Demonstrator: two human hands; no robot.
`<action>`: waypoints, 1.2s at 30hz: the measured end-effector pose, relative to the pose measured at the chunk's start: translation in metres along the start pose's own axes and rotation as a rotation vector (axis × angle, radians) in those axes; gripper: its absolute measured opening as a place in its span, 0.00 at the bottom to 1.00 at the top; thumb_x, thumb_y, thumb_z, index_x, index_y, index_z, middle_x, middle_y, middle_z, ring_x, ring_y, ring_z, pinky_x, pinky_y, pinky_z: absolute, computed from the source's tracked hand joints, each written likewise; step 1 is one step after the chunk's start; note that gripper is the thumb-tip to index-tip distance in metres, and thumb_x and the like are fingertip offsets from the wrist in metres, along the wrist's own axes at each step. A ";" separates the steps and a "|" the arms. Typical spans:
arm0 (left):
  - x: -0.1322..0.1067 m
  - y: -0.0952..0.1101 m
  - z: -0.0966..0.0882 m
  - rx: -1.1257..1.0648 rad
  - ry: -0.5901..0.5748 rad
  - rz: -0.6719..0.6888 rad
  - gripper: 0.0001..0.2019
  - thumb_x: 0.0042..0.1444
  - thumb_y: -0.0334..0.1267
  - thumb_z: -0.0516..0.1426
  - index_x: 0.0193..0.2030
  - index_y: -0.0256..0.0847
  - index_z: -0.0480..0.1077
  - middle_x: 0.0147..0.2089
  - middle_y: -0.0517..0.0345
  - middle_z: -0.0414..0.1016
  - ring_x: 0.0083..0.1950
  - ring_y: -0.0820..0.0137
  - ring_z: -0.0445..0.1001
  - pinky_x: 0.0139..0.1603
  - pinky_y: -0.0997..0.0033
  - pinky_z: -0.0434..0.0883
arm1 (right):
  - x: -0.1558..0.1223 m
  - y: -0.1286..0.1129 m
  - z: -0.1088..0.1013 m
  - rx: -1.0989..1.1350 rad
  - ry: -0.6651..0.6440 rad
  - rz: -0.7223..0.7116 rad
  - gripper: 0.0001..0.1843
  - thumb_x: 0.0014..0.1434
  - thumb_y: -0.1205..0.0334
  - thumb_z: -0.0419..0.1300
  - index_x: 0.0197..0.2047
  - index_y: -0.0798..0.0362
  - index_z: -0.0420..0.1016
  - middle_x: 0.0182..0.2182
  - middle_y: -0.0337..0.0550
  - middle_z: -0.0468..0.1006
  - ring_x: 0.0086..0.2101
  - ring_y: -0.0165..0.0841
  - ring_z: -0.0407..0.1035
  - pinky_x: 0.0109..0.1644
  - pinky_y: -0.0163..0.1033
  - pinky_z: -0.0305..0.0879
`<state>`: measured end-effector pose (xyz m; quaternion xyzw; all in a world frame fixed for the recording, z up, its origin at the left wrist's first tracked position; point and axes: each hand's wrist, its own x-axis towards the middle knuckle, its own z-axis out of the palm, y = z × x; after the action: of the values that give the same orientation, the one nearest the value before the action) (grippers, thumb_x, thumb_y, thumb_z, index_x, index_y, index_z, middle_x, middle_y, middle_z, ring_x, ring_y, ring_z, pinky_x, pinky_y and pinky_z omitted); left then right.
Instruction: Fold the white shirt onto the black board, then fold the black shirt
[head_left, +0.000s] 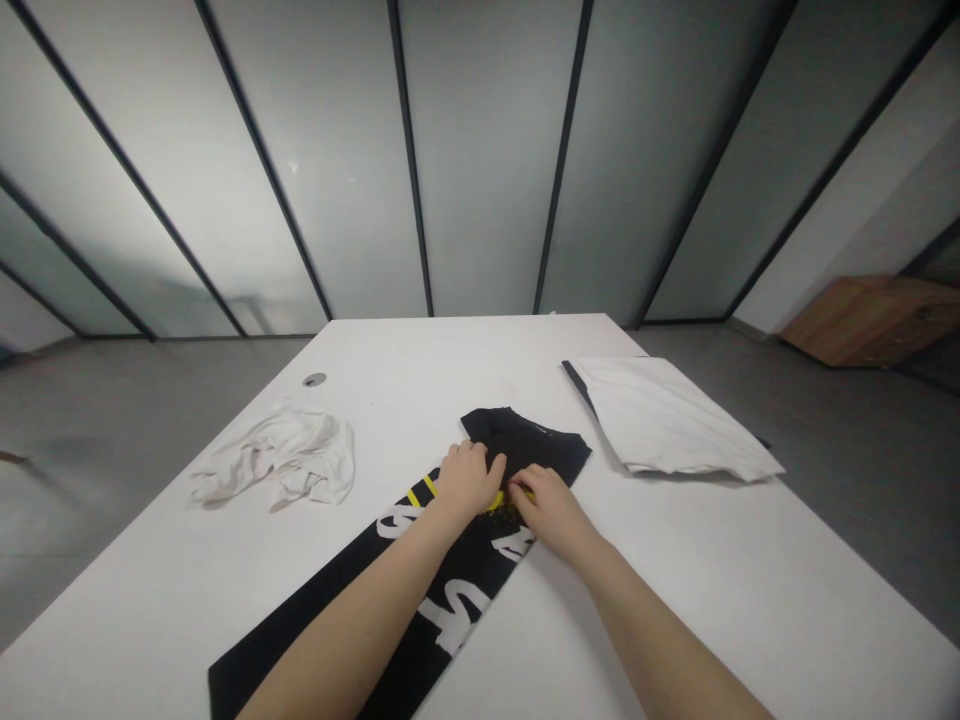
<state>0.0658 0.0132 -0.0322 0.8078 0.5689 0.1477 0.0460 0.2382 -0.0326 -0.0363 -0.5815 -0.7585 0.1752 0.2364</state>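
A black T-shirt (480, 545) with white lettering and yellow marks lies in a long narrow shape, slanting across the table from the near left toward the middle. On its upper part rests my left hand (471, 478), fingers down on the cloth and thumb apart. My right hand (541, 500) is at the shirt's right side, with thumb and fingertips brought together on the fabric near a yellow patch. The fingertips of this hand are partly hidden. The shirt's collar end (525, 435) points away from me, beyond both hands.
The white table (420, 375) has a round grommet (315, 380) at its far left. A crumpled white cloth (300, 455) lies to the left. Flat, stacked white fabric (667, 415) with dark cloth under it lies to the right. A wooden cabinet (870, 320) stands beyond.
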 end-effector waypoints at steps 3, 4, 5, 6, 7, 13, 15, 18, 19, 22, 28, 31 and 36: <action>0.009 0.000 0.008 -0.125 0.075 -0.094 0.15 0.72 0.46 0.52 0.51 0.41 0.77 0.53 0.45 0.80 0.56 0.52 0.75 0.60 0.52 0.69 | 0.001 0.002 0.001 0.097 0.062 0.024 0.12 0.70 0.63 0.56 0.38 0.50 0.80 0.36 0.43 0.79 0.39 0.38 0.71 0.47 0.42 0.62; 0.009 -0.001 0.011 -0.172 0.083 -0.083 0.14 0.71 0.44 0.53 0.52 0.41 0.76 0.54 0.46 0.80 0.57 0.53 0.75 0.60 0.53 0.69 | 0.001 0.002 0.002 0.151 0.100 0.032 0.12 0.70 0.62 0.56 0.37 0.50 0.80 0.36 0.43 0.79 0.39 0.38 0.71 0.46 0.42 0.63; 0.009 -0.002 0.012 -0.214 0.082 -0.070 0.13 0.71 0.43 0.53 0.54 0.42 0.75 0.55 0.47 0.81 0.57 0.53 0.75 0.60 0.53 0.68 | 0.002 0.001 0.003 0.214 0.145 0.036 0.12 0.70 0.61 0.55 0.37 0.50 0.80 0.36 0.43 0.80 0.39 0.38 0.72 0.46 0.42 0.64; 0.008 -0.003 0.012 -0.249 0.076 -0.062 0.13 0.71 0.42 0.53 0.55 0.42 0.75 0.56 0.48 0.81 0.58 0.53 0.75 0.61 0.53 0.68 | 0.003 -0.001 0.004 0.281 0.194 0.039 0.12 0.70 0.60 0.55 0.38 0.49 0.79 0.36 0.43 0.80 0.39 0.38 0.73 0.46 0.42 0.65; 0.007 -0.004 0.012 -0.276 0.070 -0.059 0.14 0.71 0.42 0.52 0.56 0.43 0.74 0.57 0.48 0.81 0.58 0.53 0.75 0.61 0.53 0.68 | 0.004 -0.003 0.005 0.346 0.239 0.038 0.12 0.70 0.59 0.55 0.38 0.49 0.79 0.37 0.43 0.81 0.40 0.38 0.74 0.47 0.42 0.66; 0.008 -0.003 0.004 -0.326 0.010 0.060 0.17 0.73 0.44 0.49 0.58 0.43 0.73 0.57 0.47 0.80 0.60 0.51 0.75 0.59 0.50 0.68 | 0.042 -0.017 0.005 0.535 0.261 0.128 0.16 0.67 0.51 0.58 0.51 0.50 0.78 0.44 0.45 0.82 0.38 0.36 0.76 0.46 0.42 0.72; 0.008 -0.001 0.003 -0.331 -0.008 0.098 0.17 0.74 0.45 0.47 0.58 0.44 0.73 0.57 0.46 0.80 0.61 0.51 0.75 0.59 0.50 0.68 | 0.064 -0.020 0.000 0.393 0.262 0.206 0.24 0.64 0.47 0.62 0.58 0.51 0.75 0.47 0.48 0.81 0.39 0.37 0.77 0.48 0.43 0.73; 0.007 0.000 0.001 -0.312 -0.031 0.099 0.17 0.74 0.42 0.46 0.55 0.42 0.73 0.56 0.44 0.80 0.61 0.51 0.75 0.60 0.49 0.68 | 0.098 -0.025 -0.007 0.084 0.211 0.315 0.36 0.61 0.43 0.67 0.66 0.53 0.70 0.56 0.56 0.78 0.50 0.45 0.76 0.55 0.46 0.71; 0.007 0.000 0.000 -0.308 -0.035 0.102 0.16 0.74 0.41 0.46 0.54 0.42 0.73 0.57 0.44 0.80 0.61 0.52 0.75 0.61 0.49 0.68 | 0.109 -0.026 -0.009 -0.002 0.173 0.347 0.38 0.61 0.44 0.67 0.68 0.53 0.68 0.58 0.58 0.77 0.54 0.47 0.75 0.56 0.46 0.70; 0.006 0.000 0.000 -0.307 -0.029 0.135 0.15 0.74 0.39 0.46 0.55 0.44 0.73 0.58 0.48 0.80 0.63 0.55 0.75 0.62 0.51 0.68 | 0.134 -0.024 -0.014 -0.138 0.074 0.416 0.28 0.65 0.51 0.64 0.65 0.51 0.72 0.57 0.57 0.80 0.55 0.48 0.76 0.56 0.45 0.70; 0.006 -0.003 0.012 -0.276 -0.006 0.112 0.21 0.75 0.44 0.47 0.68 0.40 0.67 0.70 0.45 0.73 0.69 0.55 0.71 0.69 0.49 0.65 | 0.160 0.014 -0.029 -0.126 -0.011 0.554 0.17 0.72 0.55 0.59 0.51 0.59 0.82 0.49 0.62 0.83 0.51 0.48 0.79 0.54 0.45 0.73; 0.006 -0.003 0.015 -0.262 -0.020 0.111 0.23 0.76 0.46 0.47 0.71 0.40 0.66 0.71 0.45 0.73 0.71 0.54 0.69 0.71 0.47 0.64 | 0.165 0.031 -0.030 -0.110 -0.062 0.597 0.20 0.72 0.49 0.63 0.54 0.58 0.80 0.51 0.57 0.82 0.48 0.43 0.79 0.53 0.48 0.76; 0.005 -0.001 0.010 -0.248 -0.051 0.158 0.22 0.77 0.48 0.45 0.62 0.47 0.75 0.72 0.54 0.72 0.74 0.53 0.65 0.70 0.43 0.64 | 0.171 0.034 -0.022 -0.093 -0.047 0.584 0.32 0.68 0.38 0.61 0.52 0.62 0.83 0.52 0.68 0.83 0.56 0.55 0.77 0.56 0.48 0.72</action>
<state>0.0691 0.0193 -0.0411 0.8417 0.4795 0.1994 0.1480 0.2414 0.1415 -0.0094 -0.7812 -0.5714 0.2143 0.1316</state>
